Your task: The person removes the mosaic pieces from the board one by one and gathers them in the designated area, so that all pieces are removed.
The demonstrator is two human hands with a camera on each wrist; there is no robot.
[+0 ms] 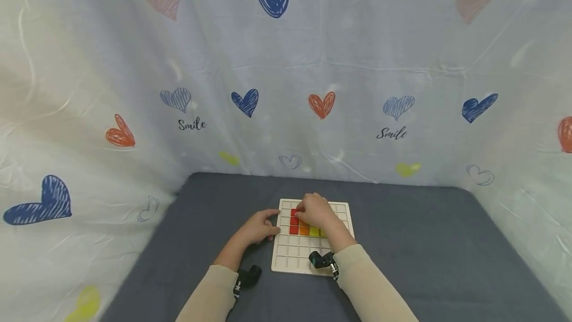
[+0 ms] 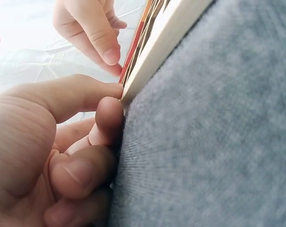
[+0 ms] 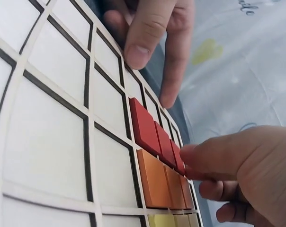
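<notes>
A pale wooden grid board (image 1: 286, 257) lies on the dark cloth. Red tiles (image 3: 145, 125), orange tiles (image 3: 155, 182) and yellow tiles (image 3: 162, 220) fill neighbouring lines of its cells. My left hand (image 1: 256, 227) is at the board's left side, its thumb (image 3: 138, 54) and forefinger (image 3: 169, 92) spread apart and touching the edge. Over the board, my right hand (image 1: 316, 211) pinches the red tile at the far end of the red line between thumb (image 3: 192, 153) and forefinger. In the head view that hand covers part of the orange and yellow tiles.
A dark grey cloth (image 1: 424, 252) covers the table under the board. Behind and beside it hangs a pale curtain (image 1: 286, 43) printed with hearts. A black wrist camera (image 1: 318, 260) on the right arm hangs over the board's near part; another camera (image 1: 251, 276) is on the left wrist.
</notes>
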